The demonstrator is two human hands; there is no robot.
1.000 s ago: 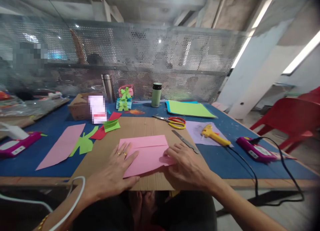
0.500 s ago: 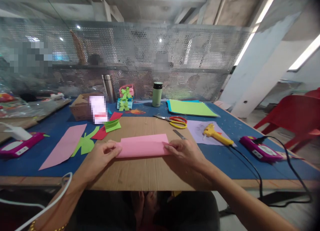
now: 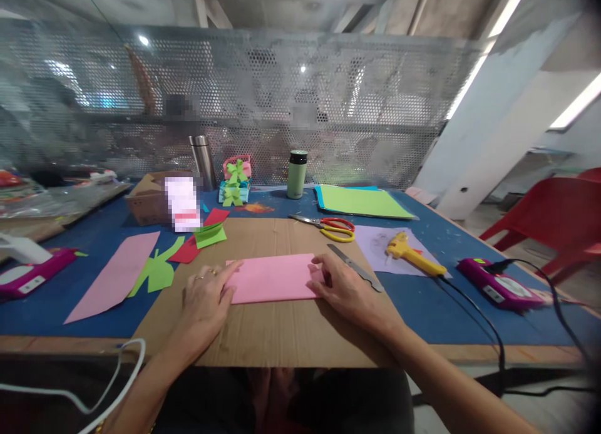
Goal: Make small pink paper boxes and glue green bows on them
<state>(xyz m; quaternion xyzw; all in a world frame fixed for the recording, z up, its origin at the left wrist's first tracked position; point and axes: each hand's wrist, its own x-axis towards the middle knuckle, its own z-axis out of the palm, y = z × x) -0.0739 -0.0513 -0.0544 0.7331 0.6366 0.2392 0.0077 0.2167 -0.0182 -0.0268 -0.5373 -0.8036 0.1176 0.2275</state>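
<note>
A folded strip of pink paper point(image 3: 275, 277) lies flat on the brown cardboard sheet point(image 3: 263, 337). My left hand point(image 3: 206, 302) rests at the paper's left end, its index finger stretched over the top corner and its thumb apart, lower down. At the right end, my right hand point(image 3: 347, 293) has bent fingers, with index finger and thumb apart and touching the paper's edge. Just beyond my right hand is a grey blade point(image 3: 352, 265). Scissors point(image 3: 328, 226) with red and yellow handles lie behind the paper.
A yellow glue gun point(image 3: 416, 255) lies on lilac paper at right, its cord running over the table edge. Purple power strips point(image 3: 500, 284) sit at both sides. Pink paper point(image 3: 115, 274) and green cutouts point(image 3: 157, 268) lie left. A green tumbler point(image 3: 296, 176) stands at the back.
The pink paper has been folded narrower over itself and now lies flat on the cardboard. My fingers have loosened from pinching its ends and spread along its edges.
</note>
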